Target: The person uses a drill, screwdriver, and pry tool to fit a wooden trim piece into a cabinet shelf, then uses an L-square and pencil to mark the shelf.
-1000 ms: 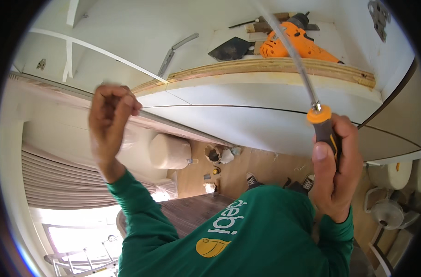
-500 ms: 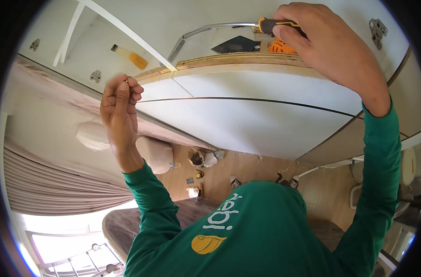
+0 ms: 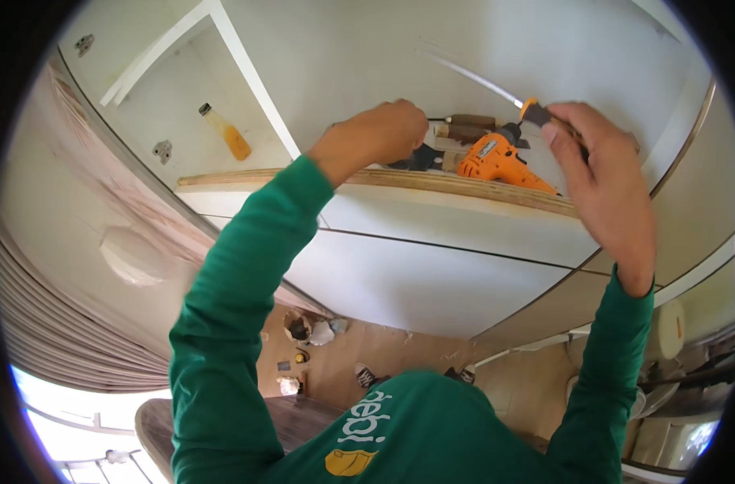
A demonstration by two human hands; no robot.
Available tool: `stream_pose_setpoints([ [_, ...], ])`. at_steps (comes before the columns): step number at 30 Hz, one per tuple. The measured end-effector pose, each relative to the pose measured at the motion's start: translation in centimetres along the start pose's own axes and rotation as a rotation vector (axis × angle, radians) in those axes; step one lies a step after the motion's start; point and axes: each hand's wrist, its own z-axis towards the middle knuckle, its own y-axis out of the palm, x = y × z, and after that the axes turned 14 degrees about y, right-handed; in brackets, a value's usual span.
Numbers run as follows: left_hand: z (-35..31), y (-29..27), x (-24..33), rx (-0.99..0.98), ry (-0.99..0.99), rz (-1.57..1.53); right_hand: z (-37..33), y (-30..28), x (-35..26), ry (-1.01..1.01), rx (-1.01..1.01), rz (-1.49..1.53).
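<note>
Right hand (image 3: 605, 169) closed around the dark-and-orange handle of a screwdriver (image 3: 535, 111) — shaft slants up and left inside the white cabinet (image 3: 343, 48), tip blurred. Left hand (image 3: 379, 133) well apart from it, fingers curled in above the plywood edge (image 3: 472, 188); can't tell if it grips anything. Orange drill (image 3: 496, 157) lies behind that edge, between the hands, just below the screwdriver. Dark flat piece (image 3: 422, 157) near left hand, partly covered. Bottle of yellow-orange stuff (image 3: 226, 133) in left compartment — dark cap, near a hinge plate (image 3: 163, 152).
</note>
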Motion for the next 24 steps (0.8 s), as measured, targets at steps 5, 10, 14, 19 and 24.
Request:
stream_pose_setpoints([
  [5, 5.2, 4.2, -2.4, -0.292, -0.126, 0.104, -2.1, -0.8, 1.7, -0.04, 0.006, -0.034],
  [10, 6.0, 6.1, -4.2, -0.349, -0.183, 0.082, -3.6, -2.0, 2.3, 0.117, -0.056, -0.007],
  [14, 6.4, 6.9, -5.0, -0.302, -0.168, 0.059, -3.8, -2.0, 3.4, 0.089, -0.013, -0.029],
  [19, 6.5, 6.6, -5.1, -0.308, -0.161, 0.005, -3.4, -1.8, 3.9, 0.052, 0.003, -0.07],
  [24, 6.3, 5.2, -4.4, -0.321, -0.202, 0.014, -2.8, -2.0, 2.9, 0.077, -0.01, -0.106],
])
